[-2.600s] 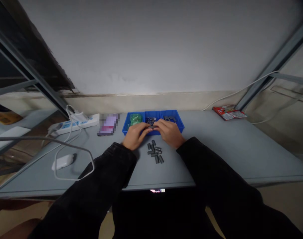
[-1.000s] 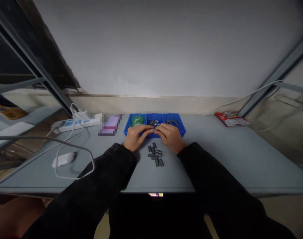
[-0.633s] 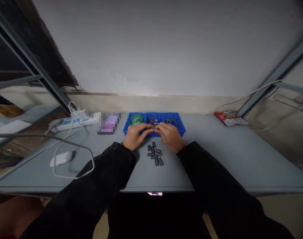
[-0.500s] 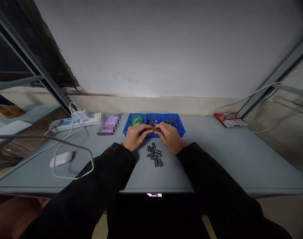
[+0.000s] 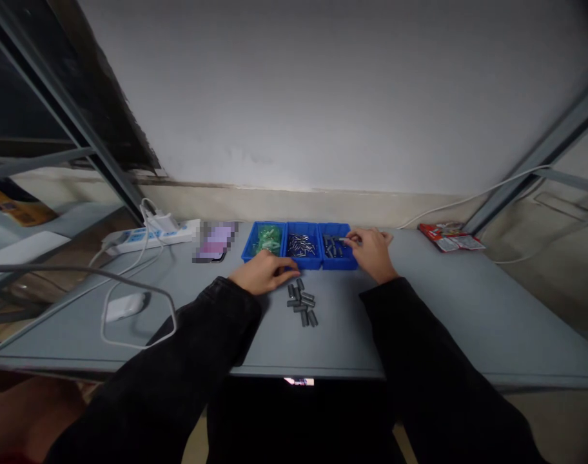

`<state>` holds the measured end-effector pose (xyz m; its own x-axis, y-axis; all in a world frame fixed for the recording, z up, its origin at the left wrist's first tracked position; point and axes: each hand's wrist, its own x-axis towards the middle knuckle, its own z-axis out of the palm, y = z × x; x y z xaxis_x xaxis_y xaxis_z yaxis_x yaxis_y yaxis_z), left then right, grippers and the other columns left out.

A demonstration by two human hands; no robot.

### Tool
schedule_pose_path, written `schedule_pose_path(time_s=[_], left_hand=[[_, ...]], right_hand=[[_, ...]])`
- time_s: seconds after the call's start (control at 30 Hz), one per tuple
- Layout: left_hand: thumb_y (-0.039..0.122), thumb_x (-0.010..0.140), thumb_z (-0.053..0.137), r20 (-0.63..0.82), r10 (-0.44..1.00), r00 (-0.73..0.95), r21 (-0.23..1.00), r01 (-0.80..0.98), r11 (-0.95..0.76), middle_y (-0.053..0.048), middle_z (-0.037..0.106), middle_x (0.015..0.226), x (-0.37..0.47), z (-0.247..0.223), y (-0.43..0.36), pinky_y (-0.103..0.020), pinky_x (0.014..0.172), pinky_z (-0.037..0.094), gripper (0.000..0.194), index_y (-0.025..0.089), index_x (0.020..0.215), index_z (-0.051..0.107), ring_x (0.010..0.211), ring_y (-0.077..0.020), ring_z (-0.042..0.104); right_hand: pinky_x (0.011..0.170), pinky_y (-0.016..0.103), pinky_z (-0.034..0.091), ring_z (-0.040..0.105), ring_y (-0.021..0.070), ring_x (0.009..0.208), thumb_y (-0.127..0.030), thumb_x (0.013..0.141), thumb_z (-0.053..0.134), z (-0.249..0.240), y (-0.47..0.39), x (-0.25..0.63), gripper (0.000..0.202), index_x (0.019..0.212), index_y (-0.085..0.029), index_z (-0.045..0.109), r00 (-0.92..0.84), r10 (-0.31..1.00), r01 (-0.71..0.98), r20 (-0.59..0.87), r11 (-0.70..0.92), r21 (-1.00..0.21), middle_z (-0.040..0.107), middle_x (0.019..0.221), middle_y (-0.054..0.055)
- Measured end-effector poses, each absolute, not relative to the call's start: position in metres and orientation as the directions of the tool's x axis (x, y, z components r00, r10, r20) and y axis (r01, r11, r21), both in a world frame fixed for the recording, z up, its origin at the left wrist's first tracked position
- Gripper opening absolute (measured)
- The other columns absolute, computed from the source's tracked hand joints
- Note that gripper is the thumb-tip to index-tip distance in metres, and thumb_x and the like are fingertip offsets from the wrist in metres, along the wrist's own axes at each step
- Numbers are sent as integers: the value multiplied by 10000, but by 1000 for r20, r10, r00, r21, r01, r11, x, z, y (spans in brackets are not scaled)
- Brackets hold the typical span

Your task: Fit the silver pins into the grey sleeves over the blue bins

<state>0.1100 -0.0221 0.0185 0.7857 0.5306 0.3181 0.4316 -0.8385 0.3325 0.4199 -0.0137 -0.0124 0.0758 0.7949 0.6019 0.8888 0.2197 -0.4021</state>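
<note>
My right hand (image 5: 371, 252) reaches over the right blue bin (image 5: 340, 264), thumb and fingertips pinched on a small dark grey cylindrical piece (image 5: 342, 239). More grey pieces lie in that bin below the fingertips. My left hand (image 5: 265, 273) is in front of the left and middle bins, thumb and forefinger drawn together; what they hold, if anything, is too small to make out. On the table just beyond its fingertips lies a loose pile of grey cylindrical pieces (image 5: 300, 309). The middle blue bin (image 5: 306, 263) contains small shiny metal pins (image 5: 301, 245).
The left blue bin (image 5: 248, 251) holds green translucent pieces (image 5: 269, 237). Farther left are a phone (image 5: 217, 241), a power strip (image 5: 151, 238) with cables, and a white case (image 5: 126, 307) beside a looped cable. A red packet (image 5: 451, 236) lies at the back right.
My hands have parted. The right one moved from in front of the middle bin to the right bin; the left one came slightly down toward the pile, which looks the same.
</note>
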Motion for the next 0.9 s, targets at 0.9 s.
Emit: schedule_pose_path(time_s=[0.9], left_hand=[[392, 989, 669, 172, 552, 816, 473, 423, -773, 44, 604, 608, 121, 0, -26, -248, 564, 419, 220, 200, 1089, 709, 533, -140, 597]], right_hand=[[916, 412, 319, 608, 199, 784, -247, 1021, 510, 0, -41, 363, 189, 962, -238, 689, -181, 670, 792, 720, 534, -297, 737, 834, 11]])
